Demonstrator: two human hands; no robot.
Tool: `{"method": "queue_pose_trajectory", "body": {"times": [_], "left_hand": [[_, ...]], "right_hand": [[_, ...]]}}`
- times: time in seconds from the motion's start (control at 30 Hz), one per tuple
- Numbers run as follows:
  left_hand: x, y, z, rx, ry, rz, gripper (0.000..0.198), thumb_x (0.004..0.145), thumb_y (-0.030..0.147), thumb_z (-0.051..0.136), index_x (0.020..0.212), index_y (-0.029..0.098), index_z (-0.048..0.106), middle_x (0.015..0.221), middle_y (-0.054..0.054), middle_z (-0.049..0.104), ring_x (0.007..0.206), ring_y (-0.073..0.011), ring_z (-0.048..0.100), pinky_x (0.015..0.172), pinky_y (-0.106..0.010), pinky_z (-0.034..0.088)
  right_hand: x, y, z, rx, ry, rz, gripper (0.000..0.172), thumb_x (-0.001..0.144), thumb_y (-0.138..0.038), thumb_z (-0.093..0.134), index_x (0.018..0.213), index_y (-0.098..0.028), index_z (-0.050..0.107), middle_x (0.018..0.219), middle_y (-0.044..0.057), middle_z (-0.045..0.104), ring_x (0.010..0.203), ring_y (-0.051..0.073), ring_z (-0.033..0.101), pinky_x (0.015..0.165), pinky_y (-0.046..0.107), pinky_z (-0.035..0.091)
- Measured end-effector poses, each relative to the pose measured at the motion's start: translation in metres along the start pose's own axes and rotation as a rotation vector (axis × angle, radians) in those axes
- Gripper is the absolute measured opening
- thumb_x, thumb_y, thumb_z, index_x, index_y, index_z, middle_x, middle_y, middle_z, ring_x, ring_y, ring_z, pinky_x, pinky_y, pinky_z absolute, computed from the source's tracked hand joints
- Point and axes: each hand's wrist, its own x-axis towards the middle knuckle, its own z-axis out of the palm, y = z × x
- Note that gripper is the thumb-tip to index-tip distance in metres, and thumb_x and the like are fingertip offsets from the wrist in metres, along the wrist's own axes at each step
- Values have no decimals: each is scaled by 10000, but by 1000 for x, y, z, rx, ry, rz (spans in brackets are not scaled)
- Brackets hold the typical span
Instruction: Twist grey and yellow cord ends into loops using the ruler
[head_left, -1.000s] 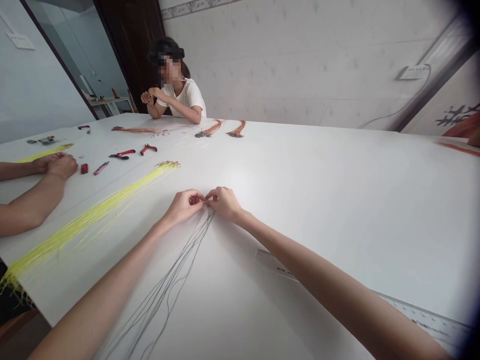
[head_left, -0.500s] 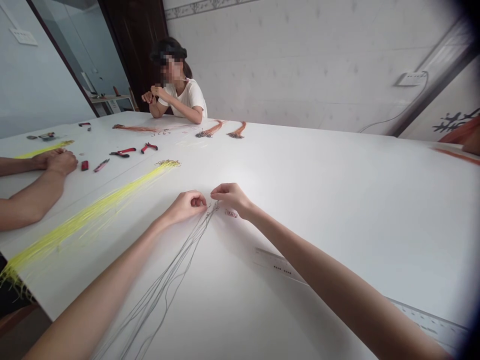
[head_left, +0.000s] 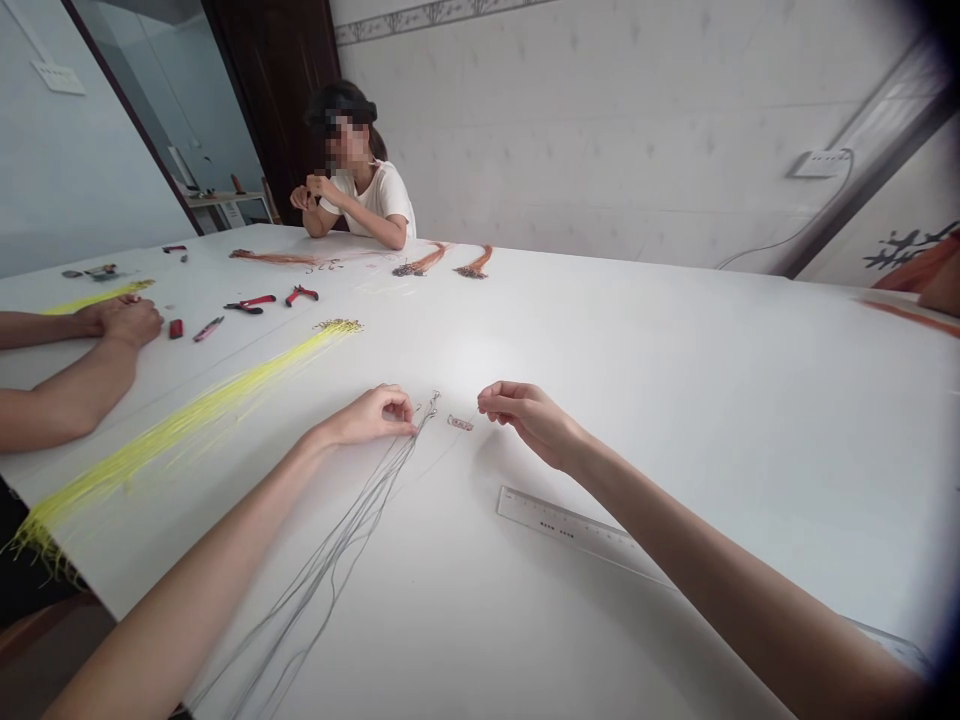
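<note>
A bundle of thin grey cords (head_left: 358, 515) runs from the lower left up to small metal hooks (head_left: 434, 400) at its far end. Just left of these hooks, my left hand (head_left: 373, 414) rests on the table with thumb and fingers pinched; a small hook shows by the fingertips, but what they hold is unclear. My right hand (head_left: 525, 412) is raised a little on the right, its fingertips pinched on a thin line that slants faintly down toward the cords. Between the hands lies a small printed packet (head_left: 460, 423).
A clear ruler (head_left: 566, 522) lies beside my right forearm. Yellow cords (head_left: 202, 430) spread on the left, near red-handled pliers (head_left: 301, 294) and a co-worker's hands (head_left: 127, 318). Orange cord bundles (head_left: 475, 262) lie before another person (head_left: 367, 200) across the white table (head_left: 637, 400).
My right hand has moved right, away from the hook ends, drawing a thin line with it. The packet and ruler are now less covered. My left hand has stayed by the cords.
</note>
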Motion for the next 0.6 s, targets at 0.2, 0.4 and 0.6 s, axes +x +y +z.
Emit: {"method": "queue_pose_trajectory", "body": {"times": [0.2,0.4,0.6], "left_hand": [[12,-10,7,8,57,21,235,715,382,627,676,159,564,734,1,507,685,-127,479,641,-247,392],[38,-26,8,85,59,30,237,801,340,612,727,121,559,712,8,524,666,-112,506,646,-268,439],[61,-31,6,167,67,-8,225,864,332,552,862,109,578,814,-20,585,733,-128,569,690,-304,493]], "right_hand": [[-22,-13,2,-55,-22,7,65,685,-223,608,688,-161,590,758,9,548,712,117,433,693,276,306],[-40,-16,-4,-109,-32,15,76,715,-240,616,712,-170,585,754,3,547,736,124,450,719,285,325],[-51,-16,-4,-158,-95,47,114,744,-271,619,740,-168,573,760,7,548,744,131,471,715,290,335]]}}
